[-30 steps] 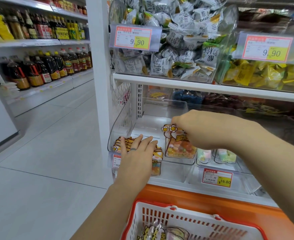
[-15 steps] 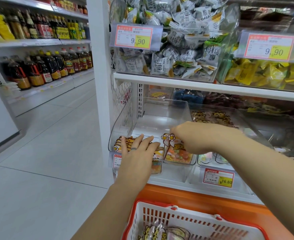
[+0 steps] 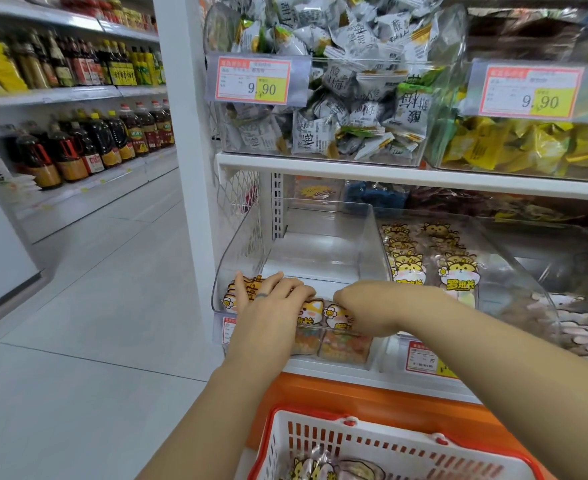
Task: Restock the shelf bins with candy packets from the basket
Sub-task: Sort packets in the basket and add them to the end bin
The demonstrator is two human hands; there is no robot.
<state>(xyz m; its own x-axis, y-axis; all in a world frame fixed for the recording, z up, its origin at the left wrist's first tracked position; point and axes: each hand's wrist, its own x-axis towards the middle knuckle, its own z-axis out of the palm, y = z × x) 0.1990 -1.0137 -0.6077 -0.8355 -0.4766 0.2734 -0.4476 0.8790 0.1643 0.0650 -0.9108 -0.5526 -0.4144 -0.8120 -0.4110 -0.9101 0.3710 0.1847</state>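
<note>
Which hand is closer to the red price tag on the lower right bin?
Right. The right hand grips a candy packet just left of and above the price tag; the left hand rests flat on packets farther left.

candy packets point(image 3: 341, 327): yellow-and-white cartoon cat print above, clear below over mixed orange, green and pink sweets | basket point(image 3: 372, 441): white slotted walls, red rim | shelf base point(image 3: 355, 393): orange | price tag point(image 3: 254, 81): red border, yellow block | upper packets point(image 3: 355, 109): grey-white, black characters, green edges | neighbouring packets point(image 3: 514, 147): yellow
</note>
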